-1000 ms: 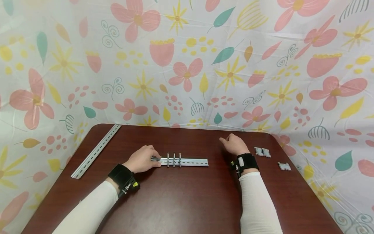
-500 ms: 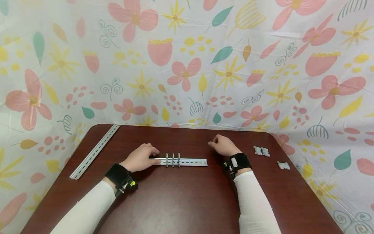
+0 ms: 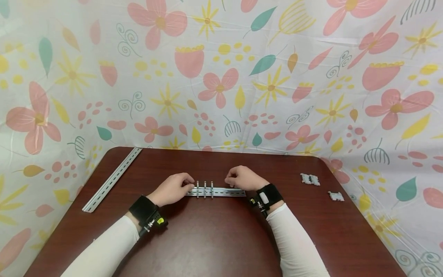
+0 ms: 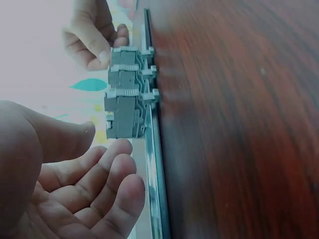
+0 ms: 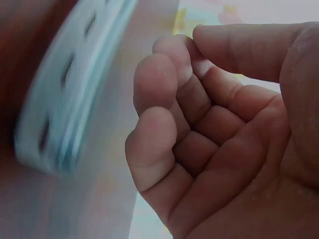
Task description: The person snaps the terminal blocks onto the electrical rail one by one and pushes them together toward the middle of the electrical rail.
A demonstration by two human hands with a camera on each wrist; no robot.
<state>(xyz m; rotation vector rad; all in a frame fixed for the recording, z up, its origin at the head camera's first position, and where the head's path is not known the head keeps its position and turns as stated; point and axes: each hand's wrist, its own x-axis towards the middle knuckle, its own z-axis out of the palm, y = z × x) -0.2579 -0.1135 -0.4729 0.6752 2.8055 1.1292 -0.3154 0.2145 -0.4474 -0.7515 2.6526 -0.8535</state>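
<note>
A slotted metal DIN rail (image 3: pixel 226 192) lies crosswise mid-table, with three grey terminal blocks (image 3: pixel 205 190) upright on it, slightly apart. My left hand (image 3: pixel 172 188) is at the rail's left end, which it hides. In the left wrist view its thumb and loosely bent fingers stand apart just before the nearest terminal block (image 4: pixel 123 117), with nothing between them. Over the rail's right part is my right hand (image 3: pixel 246 178). The right wrist view shows its fingers (image 5: pixel 155 84) loosely curled, the thumb close to the index finger, nothing visible in them, and the slotted rail blurred beside them.
A longer slotted rail (image 3: pixel 112 180) lies slanted along the table's left edge. On the right lie two grey terminal blocks (image 3: pixel 310 179) side by side and another single block (image 3: pixel 336 196). A flower-printed curtain (image 3: pixel 221 77) hangs behind the dark wooden table (image 3: pixel 207 238).
My right hand has moved left from near the loose blocks to above the rail's right part. My left hand has left its hold near the rail's end and shifted slightly right, towards the mounted blocks.
</note>
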